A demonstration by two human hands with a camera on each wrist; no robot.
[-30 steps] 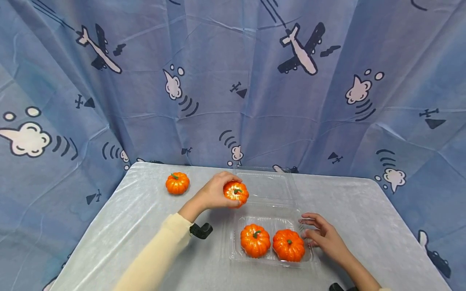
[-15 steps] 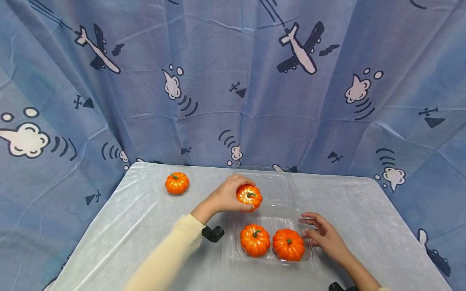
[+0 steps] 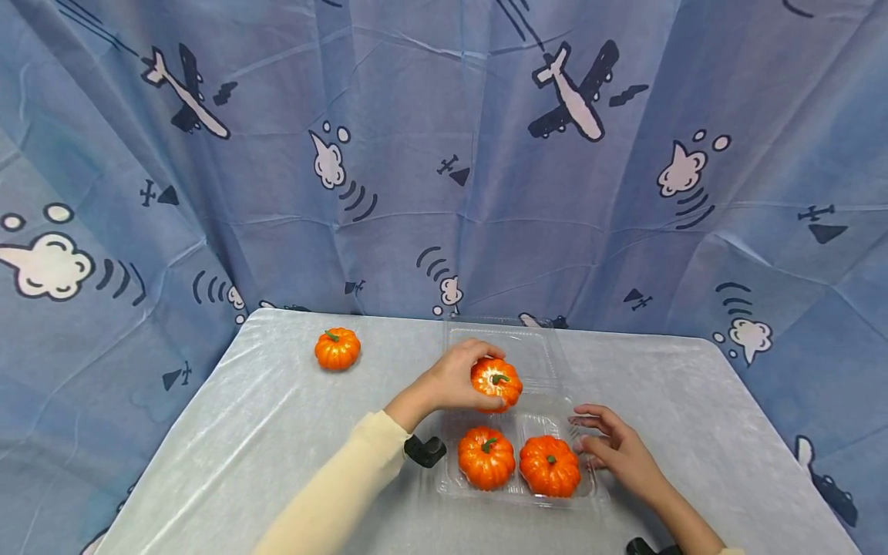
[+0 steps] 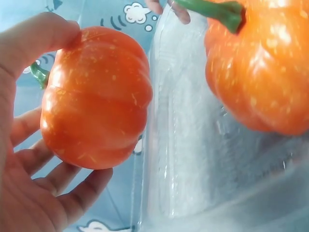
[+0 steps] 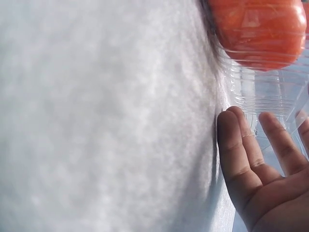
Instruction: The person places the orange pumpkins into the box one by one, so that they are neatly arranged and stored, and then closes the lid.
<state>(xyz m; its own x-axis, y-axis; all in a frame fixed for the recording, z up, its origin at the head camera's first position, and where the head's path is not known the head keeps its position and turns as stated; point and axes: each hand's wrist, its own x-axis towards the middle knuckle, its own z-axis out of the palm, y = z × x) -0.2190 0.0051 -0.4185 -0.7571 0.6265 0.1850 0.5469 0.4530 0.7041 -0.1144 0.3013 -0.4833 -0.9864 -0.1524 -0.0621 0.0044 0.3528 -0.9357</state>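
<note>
My left hand (image 3: 454, 379) grips a small orange pumpkin (image 3: 501, 388) with a green stem, thumb on one side and fingers on the other. It hangs over the back part of a clear hinged plastic box (image 3: 548, 424), whose lid (image 3: 499, 351) lies folded back. In the box's front half sit two more pumpkins, a left one (image 3: 486, 460) and a right one (image 3: 549, 468). At the box's right side is my right hand (image 3: 620, 453), fingers loosely extended. Up close, the right wrist view shows its fingertips (image 5: 229, 123) right by the ribbed clear wall.
Another pumpkin (image 3: 338, 350) sits on the white-covered table (image 3: 264, 432), toward the back left. Behind the table hangs a blue curtain (image 3: 388, 154) printed with planes and clouds. Black wrist bands (image 3: 425, 451) show on the wrists.
My left hand has carried its pumpkin rightward and slightly toward me, from the box's left edge to over its back part. The right hand and the other pumpkins have stayed put.
</note>
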